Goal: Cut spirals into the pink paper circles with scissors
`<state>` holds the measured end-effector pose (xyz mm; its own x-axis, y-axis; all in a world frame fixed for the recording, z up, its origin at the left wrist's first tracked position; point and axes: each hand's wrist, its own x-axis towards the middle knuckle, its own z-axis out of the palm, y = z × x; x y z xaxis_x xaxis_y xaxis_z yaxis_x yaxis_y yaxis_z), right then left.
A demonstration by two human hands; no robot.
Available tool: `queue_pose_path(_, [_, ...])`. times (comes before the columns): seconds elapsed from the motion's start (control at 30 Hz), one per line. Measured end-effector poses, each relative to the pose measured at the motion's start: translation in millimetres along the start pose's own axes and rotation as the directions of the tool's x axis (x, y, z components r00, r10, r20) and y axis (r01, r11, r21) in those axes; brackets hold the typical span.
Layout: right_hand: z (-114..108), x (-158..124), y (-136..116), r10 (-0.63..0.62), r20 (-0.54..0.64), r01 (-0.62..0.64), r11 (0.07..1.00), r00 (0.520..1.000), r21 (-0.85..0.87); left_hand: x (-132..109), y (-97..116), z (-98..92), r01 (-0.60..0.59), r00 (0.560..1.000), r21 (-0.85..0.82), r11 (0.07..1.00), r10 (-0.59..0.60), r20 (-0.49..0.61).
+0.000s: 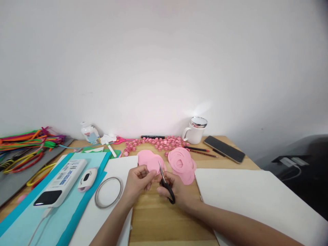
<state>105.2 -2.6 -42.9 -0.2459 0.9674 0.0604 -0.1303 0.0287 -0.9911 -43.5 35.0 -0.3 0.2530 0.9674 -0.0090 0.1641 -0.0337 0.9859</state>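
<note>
My left hand (138, 179) pinches the near edge of a pink paper circle (155, 162) between thumb and fingers. In my right hand (179, 192) are scissors (169, 188) with black handles. Their blades point away from me and lie at the circle's right side; whether they are cutting into it I cannot tell. Another pink paper disc (144, 155) shows just behind the held one. To the right lies an overlapping pile of pink paper circles (184, 172), some with spiral-looking cuts. Small rolled pink paper pieces (164, 143) are scattered behind both.
At the back stand a white mug (196, 132) and a white bottle (90, 132). A phone (224, 149) and pencils (200, 149) lie right. Leftward are a tape roll (96, 196), a power bank (63, 181) on blue sheets and pipe cleaners (30, 140). White boards (246, 198) flank my hands.
</note>
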Motion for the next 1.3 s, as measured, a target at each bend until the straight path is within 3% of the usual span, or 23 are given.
queue_pose_path(0.23, [3.3, -0.6, 0.5, 0.036, -0.02, -0.035, 0.999, 0.999, 0.02, 1.7, 2.3, -0.3, -0.026, 1.0, -0.106, 0.994, 0.025, -0.006])
queue_pose_path(0.43, [5.5, -1.1, -1.4, 0.022, -0.008, -0.022, 1.0, 1.0, 0.012, -2.6, 4.0, 5.4, 0.023, 0.998, -0.037, 0.999, -0.021, 0.058])
queue_pose_path(0.63, [4.7, -1.8, 4.7, 0.031, 0.018, -0.031, 0.999, 0.999, 0.034, -2.2, 1.2, 4.1, 0.013, 0.999, -0.001, 1.0, -0.013, 0.038])
queue_pose_path(0.83, [0.6, 1.3, -0.7, -0.054, 0.042, 0.053, 0.998, 0.998, 0.024, -2.8, 7.4, 3.8, 0.005, 0.995, -0.006, 1.0, -0.004, 0.104])
queue_pose_path(1.03, [0.5, 4.3, -4.5, -0.093, 0.035, 0.093, 0.996, 0.995, 0.018, -3.4, 10.5, 4.6, 0.002, 0.997, -0.003, 1.0, -0.002, 0.079])
queue_pose_path(1.3, [0.2, 3.7, -2.6, -0.034, -0.001, 0.034, 0.999, 0.999, -0.017, -1.3, 3.8, 1.5, 0.004, 1.0, 0.026, 1.0, -0.004, 0.012])
